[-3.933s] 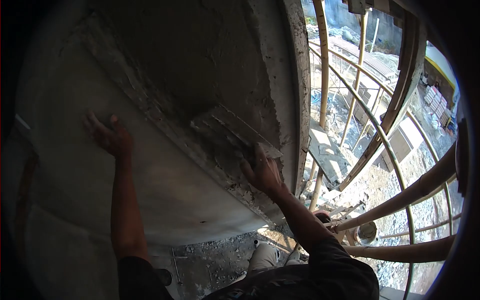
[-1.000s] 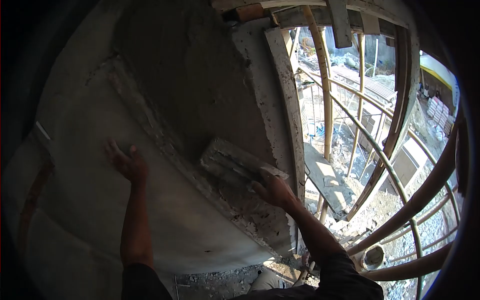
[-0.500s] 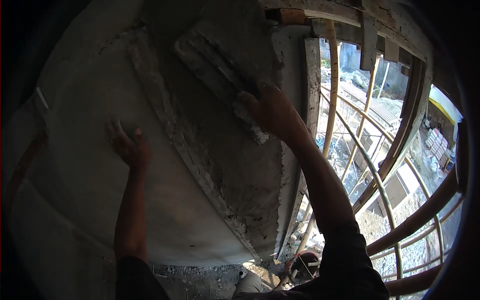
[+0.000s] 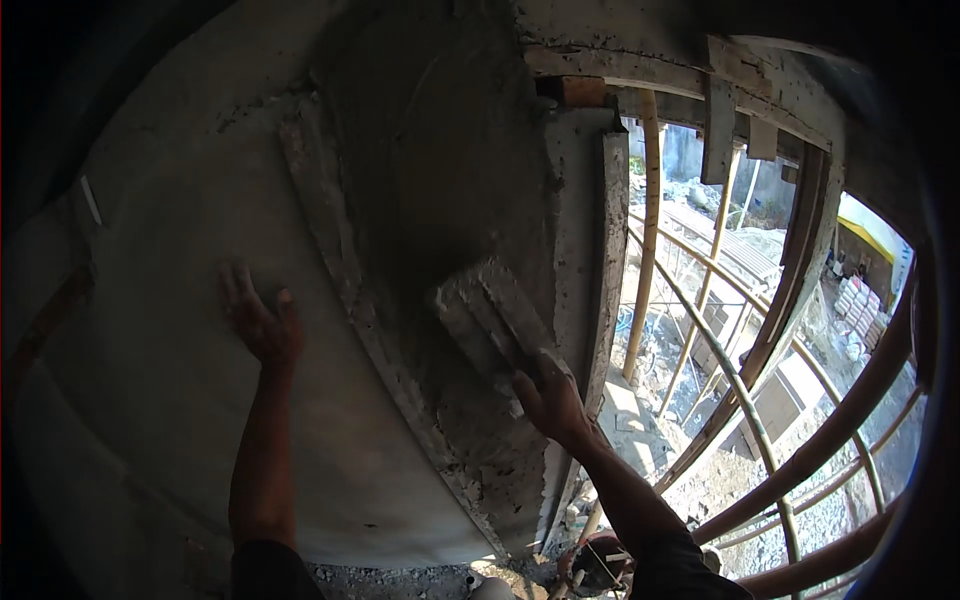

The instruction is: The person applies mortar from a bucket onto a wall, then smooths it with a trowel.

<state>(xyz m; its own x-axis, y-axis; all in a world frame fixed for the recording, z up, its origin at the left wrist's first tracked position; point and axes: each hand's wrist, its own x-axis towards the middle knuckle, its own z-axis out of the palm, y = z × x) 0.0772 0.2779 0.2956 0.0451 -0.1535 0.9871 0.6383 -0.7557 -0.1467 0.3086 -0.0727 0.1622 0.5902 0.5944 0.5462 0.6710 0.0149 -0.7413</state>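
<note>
Right hand [image 4: 548, 398] closed round handle end of long grey mortar-caked plastering float [image 4: 490, 318], blade pressed flat on dark wet plaster strip [image 4: 440, 200] to spread it. Left hand [image 4: 262, 322] open, fingers spread, holding nothing, palm braced on smooth grey concrete wall [image 4: 170, 300], likely for balance. Beyond wall edge: bamboo scaffold poles [image 4: 650, 230], rubble-strewn ground [image 4: 700, 480] far below.

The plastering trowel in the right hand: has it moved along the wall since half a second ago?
Yes. The trowel has come down the wet plaster strip, away from the wooden beam overhead. The right hand grips it.
</note>
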